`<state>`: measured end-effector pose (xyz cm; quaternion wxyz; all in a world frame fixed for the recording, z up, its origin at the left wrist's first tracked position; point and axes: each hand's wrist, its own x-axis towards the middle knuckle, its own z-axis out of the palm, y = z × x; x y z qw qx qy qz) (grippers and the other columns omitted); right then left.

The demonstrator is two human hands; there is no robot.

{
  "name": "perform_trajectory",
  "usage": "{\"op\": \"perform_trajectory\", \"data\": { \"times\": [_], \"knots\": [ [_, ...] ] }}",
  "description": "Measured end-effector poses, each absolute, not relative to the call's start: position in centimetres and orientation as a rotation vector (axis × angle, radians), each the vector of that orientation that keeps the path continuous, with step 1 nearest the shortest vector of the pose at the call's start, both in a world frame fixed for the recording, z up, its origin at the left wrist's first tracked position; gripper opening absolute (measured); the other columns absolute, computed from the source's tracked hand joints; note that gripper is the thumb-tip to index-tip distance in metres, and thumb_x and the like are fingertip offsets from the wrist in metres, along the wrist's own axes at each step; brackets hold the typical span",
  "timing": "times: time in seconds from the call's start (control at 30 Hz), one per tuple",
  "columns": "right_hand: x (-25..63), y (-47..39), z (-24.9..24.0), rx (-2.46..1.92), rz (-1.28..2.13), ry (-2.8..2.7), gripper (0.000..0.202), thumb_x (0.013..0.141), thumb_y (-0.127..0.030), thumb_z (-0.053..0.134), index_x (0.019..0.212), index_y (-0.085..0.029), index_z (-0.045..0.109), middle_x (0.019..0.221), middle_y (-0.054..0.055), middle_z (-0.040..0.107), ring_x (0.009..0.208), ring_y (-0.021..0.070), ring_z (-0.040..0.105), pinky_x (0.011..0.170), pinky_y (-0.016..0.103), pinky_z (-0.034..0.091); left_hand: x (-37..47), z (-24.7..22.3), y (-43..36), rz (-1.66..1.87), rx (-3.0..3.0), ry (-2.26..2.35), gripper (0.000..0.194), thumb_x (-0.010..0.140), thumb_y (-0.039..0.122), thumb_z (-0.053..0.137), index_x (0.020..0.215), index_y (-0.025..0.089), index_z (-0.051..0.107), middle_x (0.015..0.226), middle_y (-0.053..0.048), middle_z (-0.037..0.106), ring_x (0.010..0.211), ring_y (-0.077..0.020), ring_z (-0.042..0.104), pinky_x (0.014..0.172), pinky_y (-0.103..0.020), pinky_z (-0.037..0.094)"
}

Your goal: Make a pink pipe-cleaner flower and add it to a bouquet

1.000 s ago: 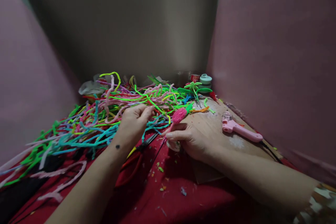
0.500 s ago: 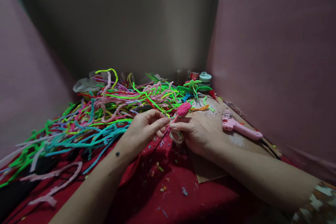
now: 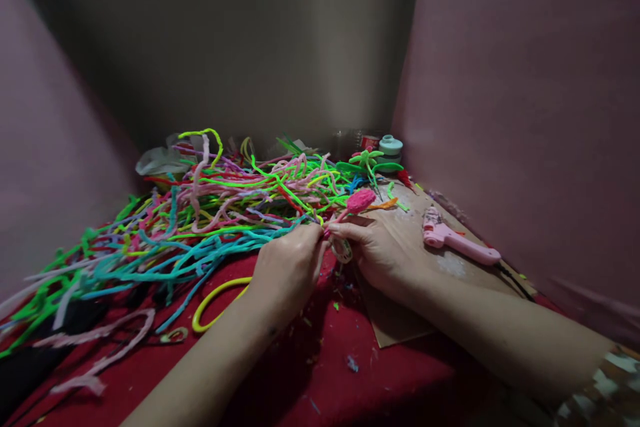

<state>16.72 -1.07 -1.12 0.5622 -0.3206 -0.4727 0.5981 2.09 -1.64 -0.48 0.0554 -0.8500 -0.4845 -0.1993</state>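
Observation:
A fuzzy pink pipe-cleaner flower (image 3: 361,201) with a rounded, bud-like head tilts up to the right between my two hands. My left hand (image 3: 290,263) is closed, its back turned up, with the fingertips at the lower end of the pink stem. Thumb and forefinger of my right hand (image 3: 376,247) pinch the stem just below the head. Under the right fingers shows a small round whitish patterned ring (image 3: 343,251), partly hidden; whether the hand holds it I cannot tell.
Many coloured pipe cleaners (image 3: 220,250) lie heaped at left and centre. A pink glue gun (image 3: 463,247) rests on cardboard (image 3: 400,328) at right. Behind stand a green pipe-cleaner flower (image 3: 369,160) and a pale green bottle (image 3: 391,145). Red cloth (image 3: 280,383) covers the table.
My left hand has rolled over, its back now up and its fingers tucked in. The flower head has shifted slightly right and up. A yellow loop now shows beside my left forearm.

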Motion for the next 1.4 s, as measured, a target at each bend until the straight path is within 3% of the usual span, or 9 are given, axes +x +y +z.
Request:
{"op": "perform_trajectory", "data": {
  "times": [0.37, 0.6, 0.87, 1.03, 1.2, 1.4],
  "knots": [
    [16.8, -0.5, -2.3, -0.661, 1.438, -1.061, 0.018, 0.067, -0.021, 0.065, 0.053, -0.018, 0.055, 0.050, -0.003, 0.046, 0.052, 0.0106, 0.037, 0.053, 0.027, 0.029, 2.2, -1.0, -1.8, -0.535, -2.471, -1.283, 0.022, 0.088, 0.015, 0.037, 0.094, 0.017, 0.058, 0.081, -0.006, 0.066, 0.070, -0.0173, 0.061, 0.056, -0.025, 0.037],
    [16.7, -0.4, -2.4, -0.709, 1.460, -1.040, 0.017, 0.065, -0.023, 0.065, 0.054, -0.019, 0.053, 0.050, -0.003, 0.045, 0.052, 0.0111, 0.037, 0.053, 0.027, 0.031, 2.2, -1.5, -1.7, -0.652, -2.538, -1.338, 0.022, 0.084, 0.011, 0.037, 0.085, 0.018, 0.058, 0.070, -0.004, 0.063, 0.060, -0.0154, 0.057, 0.053, -0.024, 0.033],
    [16.9, -2.2, 1.4, -0.904, 1.456, -1.149, 0.029, 0.067, -0.018, 0.062, 0.042, -0.019, 0.047, 0.045, -0.004, 0.042, 0.048, 0.0092, 0.035, 0.053, 0.026, 0.031, 2.6, -0.3, -1.7, -1.048, -2.735, -1.577, 0.023, 0.084, 0.023, 0.043, 0.065, 0.019, 0.054, 0.050, 0.003, 0.050, 0.044, -0.0089, 0.039, 0.049, -0.021, 0.029],
    [17.0, -2.4, 2.2, -0.913, 1.462, -1.167, 0.029, 0.065, -0.019, 0.065, 0.041, -0.018, 0.049, 0.042, -0.005, 0.037, 0.049, 0.0092, 0.036, 0.053, 0.025, 0.031, 2.9, 0.5, -2.0, -1.348, -2.939, -1.874, 0.030, 0.082, 0.030, 0.047, 0.055, 0.019, 0.053, 0.045, 0.004, 0.047, 0.041, -0.0083, 0.040, 0.043, -0.019, 0.031],
    [16.9, -1.7, 0.6, -0.877, 1.475, -1.143, 0.029, 0.065, -0.028, 0.069, 0.044, -0.016, 0.053, 0.044, -0.005, 0.042, 0.046, 0.0078, 0.034, 0.050, 0.026, 0.028, 2.9, 0.7, -2.1, -1.625, -3.112, -2.286, 0.022, 0.079, 0.035, 0.051, 0.066, 0.017, 0.058, 0.046, 0.006, 0.049, 0.029, -0.0066, 0.038, 0.029, -0.018, 0.029],
    [17.3, -0.8, -1.0, -0.735, 1.538, -1.151, 0.024, 0.069, -0.030, 0.067, 0.053, -0.014, 0.058, 0.053, -0.002, 0.051, 0.051, 0.0089, 0.041, 0.054, 0.026, 0.031, 2.7, 1.2, -2.4, -2.019, -3.145, -2.396, 0.020, 0.080, 0.033, 0.054, 0.072, 0.015, 0.058, 0.049, 0.006, 0.050, 0.029, -0.0041, 0.036, 0.027, -0.016, 0.033]
  ]
}}
